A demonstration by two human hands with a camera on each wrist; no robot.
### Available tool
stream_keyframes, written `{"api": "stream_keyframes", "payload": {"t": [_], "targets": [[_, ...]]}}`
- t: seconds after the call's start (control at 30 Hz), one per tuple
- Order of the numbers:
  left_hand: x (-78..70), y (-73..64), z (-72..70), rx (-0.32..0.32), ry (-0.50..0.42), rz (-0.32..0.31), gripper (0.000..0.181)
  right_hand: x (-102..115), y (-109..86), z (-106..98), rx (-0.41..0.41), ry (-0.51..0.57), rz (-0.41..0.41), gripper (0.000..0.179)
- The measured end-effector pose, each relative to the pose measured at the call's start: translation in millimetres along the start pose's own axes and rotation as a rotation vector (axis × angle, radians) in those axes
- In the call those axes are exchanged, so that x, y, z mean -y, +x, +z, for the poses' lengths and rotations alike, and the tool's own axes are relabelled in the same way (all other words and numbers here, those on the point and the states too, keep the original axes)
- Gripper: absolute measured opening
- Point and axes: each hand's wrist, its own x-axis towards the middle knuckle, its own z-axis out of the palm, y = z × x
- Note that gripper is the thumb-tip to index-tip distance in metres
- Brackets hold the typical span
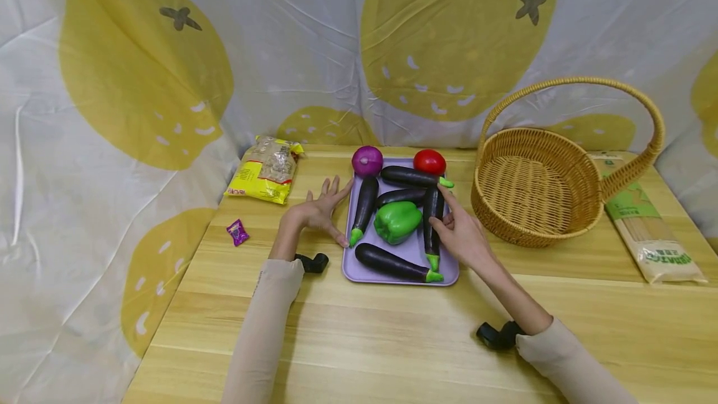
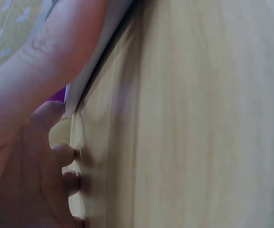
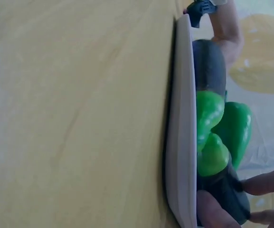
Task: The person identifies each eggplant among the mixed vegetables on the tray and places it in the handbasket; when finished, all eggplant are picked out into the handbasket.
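A lilac tray (image 1: 359, 270) lies on the table with several eggplants on it. Among them sits a green bell pepper (image 1: 397, 222). A purple onion (image 1: 367, 161) and a red tomato (image 1: 429, 161) are at its far corners. My right hand (image 1: 462, 233) pinches the right-hand eggplant (image 3: 228, 187) between thumb and fingers, inside the tray's right edge. On the opposite side, my left hand (image 1: 321, 209) has its fingers spread, thumb and index finger at the left rim. In the left wrist view its other fingertips (image 2: 71, 183) rest on the tabletop. Another eggplant (image 1: 366, 203) lies just inside that rim.
A wicker basket (image 1: 535, 235) with a tall handle stands right of the tray, beside a pack of noodles (image 1: 645, 223). On the left are a yellow food bag (image 1: 263, 170) and a small purple wrapped candy (image 1: 237, 232). Lemon-print cloth (image 1: 314, 48) hangs behind.
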Motion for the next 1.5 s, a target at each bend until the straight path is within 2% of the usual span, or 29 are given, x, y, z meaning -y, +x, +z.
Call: {"api": "stream_keyframes", "payload": {"t": [0.2, 0.37, 0.53, 0.7, 0.87, 1.2, 1.37, 1.5], "targets": [[-0.3, -0.5, -0.1, 0.002, -0.006, -0.002, 0.148, 4.6, 0.1, -14.3, 0.067, 0.100, -0.088, 0.072], [-0.8, -1.6, 0.3, 0.002, -0.005, 0.003, 0.147, 12.1, -0.3, -44.5, 0.180, 0.172, -0.140, 0.071], [-1.1, -2.9, 0.2, -0.005, -0.013, 0.006, 0.147, 21.7, 2.3, -81.0, 0.225, 0.150, -0.175, 0.070], [0.0, -4.4, 1.0, -0.006, -0.021, 0.007, 0.146, 22.2, 8.5, -112.7, 0.253, 0.104, -0.164, 0.070], [0.4, -4.1, 1.8, -0.005, -0.019, 0.013, 0.146, 14.4, 17.3, -140.1, 0.302, 0.062, -0.165, 0.070], [0.0, -3.7, 2.4, -0.004, -0.019, 0.019, 0.146, -14.8, 40.6, -193.6, 0.406, -0.044, -0.089, 0.062], [1.5, -3.8, 3.1, -0.005, -0.014, 0.012, 0.145, -36.6, 52.9, -207.8, 0.457, -0.036, -0.028, 0.057], [0.7, -3.7, 2.5, -0.007, -0.019, 0.016, 0.145, -53.9, 60.4, -213.0, 0.469, -0.064, -0.043, 0.054]]}}
